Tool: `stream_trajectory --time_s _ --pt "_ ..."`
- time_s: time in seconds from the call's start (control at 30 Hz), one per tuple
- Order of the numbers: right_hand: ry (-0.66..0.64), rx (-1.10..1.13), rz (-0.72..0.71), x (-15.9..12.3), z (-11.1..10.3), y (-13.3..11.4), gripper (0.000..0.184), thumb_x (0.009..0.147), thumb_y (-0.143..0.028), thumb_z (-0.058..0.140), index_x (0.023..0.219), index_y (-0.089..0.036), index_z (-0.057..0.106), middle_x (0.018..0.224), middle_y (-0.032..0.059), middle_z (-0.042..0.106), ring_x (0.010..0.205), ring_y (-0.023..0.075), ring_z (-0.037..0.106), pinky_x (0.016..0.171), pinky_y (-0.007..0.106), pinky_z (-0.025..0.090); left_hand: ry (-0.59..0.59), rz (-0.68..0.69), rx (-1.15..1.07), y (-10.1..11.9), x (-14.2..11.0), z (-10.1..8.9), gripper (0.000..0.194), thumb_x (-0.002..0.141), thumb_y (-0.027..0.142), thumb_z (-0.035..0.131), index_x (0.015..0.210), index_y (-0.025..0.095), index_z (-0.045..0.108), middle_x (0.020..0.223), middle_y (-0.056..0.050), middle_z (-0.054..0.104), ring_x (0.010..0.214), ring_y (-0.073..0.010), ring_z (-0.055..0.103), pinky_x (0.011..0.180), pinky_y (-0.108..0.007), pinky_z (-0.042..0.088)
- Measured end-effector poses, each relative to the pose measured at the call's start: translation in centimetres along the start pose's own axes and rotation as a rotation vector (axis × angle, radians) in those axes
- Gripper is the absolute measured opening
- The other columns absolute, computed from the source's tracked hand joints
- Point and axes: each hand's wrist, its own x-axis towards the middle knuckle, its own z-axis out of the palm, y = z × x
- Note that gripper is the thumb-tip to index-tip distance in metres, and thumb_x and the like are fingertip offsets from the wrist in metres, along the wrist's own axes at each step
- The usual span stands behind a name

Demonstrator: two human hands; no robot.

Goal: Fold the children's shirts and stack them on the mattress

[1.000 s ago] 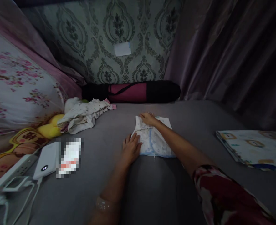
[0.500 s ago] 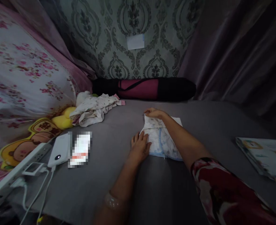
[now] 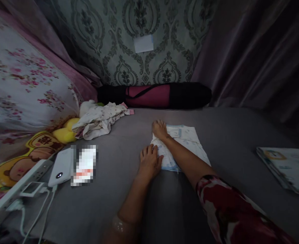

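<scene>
A white printed baby garment with blue trim (image 3: 194, 140) lies folded on the grey bed sheet. My left hand (image 3: 149, 160) rests at its lower left edge, fingers spread and flat, with the thumb on the cloth. Across the garment reaches my right arm, in a red floral sleeve. My right hand (image 3: 160, 129) presses down on the upper left corner, its fingers laid on the cloth and gripping nothing that I can see. The forearm hides part of the garment's middle. A short tie hangs from the bottom edge.
Crumpled baby clothes (image 3: 98, 122) lie at the back left beside yellow plush toys (image 3: 66, 130). A power bank (image 3: 61, 166), a blurred-out item (image 3: 84, 165) and a power strip (image 3: 19, 189) with cables are at left. Folded printed cloth (image 3: 289, 169) lies right; a long black-and-maroon bag (image 3: 149, 96) lies behind.
My right hand has let go of the garment's raised upper edge and moved down onto its left corner. That part now lies folded over, with blue trim showing. My left hand has stayed.
</scene>
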Motion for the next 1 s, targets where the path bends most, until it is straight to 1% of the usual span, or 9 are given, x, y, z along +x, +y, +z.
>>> stream_trajectory --time_s 0.13,0.23,0.33,0.43,0.5,0.6,0.77,0.87,1.0 --pt "-0.125 0.022 0.006 0.6 -1.0 0.0 0.037 0.098 -0.024 0.03 0.122 -0.014 0.057 0.127 0.0168 0.054 0.118 0.028 0.046 0.098 0.041 0.034 -0.002 0.0 0.002 0.0 -0.1 -0.2 0.049 0.094 0.04 0.041 0.139 0.02 0.043 0.146 -0.012 0.043 0.132 -0.0313 0.037 0.107 -0.049 0.032" --pt "-0.252 0.079 -0.05 0.8 -2.5 1.1 0.039 0.096 -0.027 0.037 0.133 -0.02 0.05 0.136 0.0113 0.051 0.123 0.0246 0.046 0.101 0.038 0.035 -0.006 0.003 -0.004 0.0 -0.2 -0.3 0.048 0.095 0.039 0.04 0.138 0.02 0.044 0.148 -0.011 0.041 0.134 -0.0312 0.035 0.109 -0.049 0.031" --pt "-0.207 0.085 -0.127 -0.6 -4.2 2.8 0.046 0.097 -0.025 0.035 0.143 -0.019 0.04 0.149 0.0098 0.04 0.134 0.0226 0.036 0.11 0.038 0.027 0.008 0.013 -0.009 0.0 -0.3 -0.4 0.045 0.096 0.038 0.038 0.138 0.022 0.046 0.151 -0.009 0.039 0.138 -0.0309 0.032 0.11 -0.05 0.029" --pt "-0.209 0.04 -0.181 -3.5 -5.0 4.0 0.051 0.099 -0.031 0.028 0.146 -0.013 0.035 0.155 0.0129 0.031 0.144 0.0267 0.02 0.115 0.047 0.015 0.005 0.043 -0.009 0.1 -0.2 -0.2 0.045 0.097 0.037 0.036 0.139 0.022 0.045 0.152 -0.008 0.037 0.14 -0.0307 0.029 0.111 -0.051 0.026" --pt "-0.246 0.011 -0.227 -5.4 -5.0 4.4 0.053 0.1 -0.036 0.026 0.148 -0.015 0.034 0.157 0.0114 0.026 0.145 0.0287 0.014 0.115 0.052 0.011 -0.018 0.052 -0.003 0.1 -0.1 0.0 0.047 0.097 0.038 0.036 0.14 0.021 0.044 0.152 -0.009 0.037 0.141 -0.0307 0.027 0.112 -0.052 0.024" --pt "-0.28 -0.003 -0.259 -7.0 -4.5 4.2 0.053 0.099 -0.037 0.027 0.149 -0.022 0.034 0.158 0.0056 0.025 0.146 0.0276 0.015 0.115 0.054 0.007 -0.069 0.038 0.011 0.0 -0.1 0.1 0.05 0.097 0.039 0.036 0.143 0.019 0.041 0.153 -0.01 0.035 0.142 -0.031 0.026 0.113 -0.051 0.023" --pt "-0.339 0.042 -0.209 -6.8 -4.7 3.7 0.052 0.098 -0.037 0.028 0.149 -0.026 0.034 0.157 0.0021 0.027 0.146 0.0252 0.016 0.116 0.054 0.009 -0.082 0.045 0.045 -0.3 -0.1 -0.1 0.051 0.097 0.041 0.035 0.143 0.02 0.04 0.154 -0.008 0.035 0.142 -0.0306 0.028 0.113 -0.049 0.024" --pt "-0.381 0.104 -0.172 -6.8 -5.8 3.9 0.054 0.099 -0.037 0.024 0.15 -0.021 0.032 0.158 0.0041 0.025 0.146 0.0233 0.015 0.117 0.051 0.008 -0.119 0.036 0.08 -0.6 0.2 -0.5 0.051 0.097 0.044 0.034 0.143 0.024 0.041 0.153 -0.007 0.037 0.141 -0.0327 0.029 0.112 -0.053 0.025" --pt "-0.25 0.13 -0.089 -8.3 -7.1 5.3 0.058 0.1 -0.038 0.022 0.15 -0.009 0.027 0.158 0.011 0.02 0.147 0.023 0.011 0.118 0.048 0.004 -0.196 0.069 0.133 -0.8 1.9 -1.4 0.049 0.096 0.045 0.036 0.14 0.026 0.044 0.152 -0.005 0.038 0.141 -0.0343 0.028 0.111 -0.057 0.025"
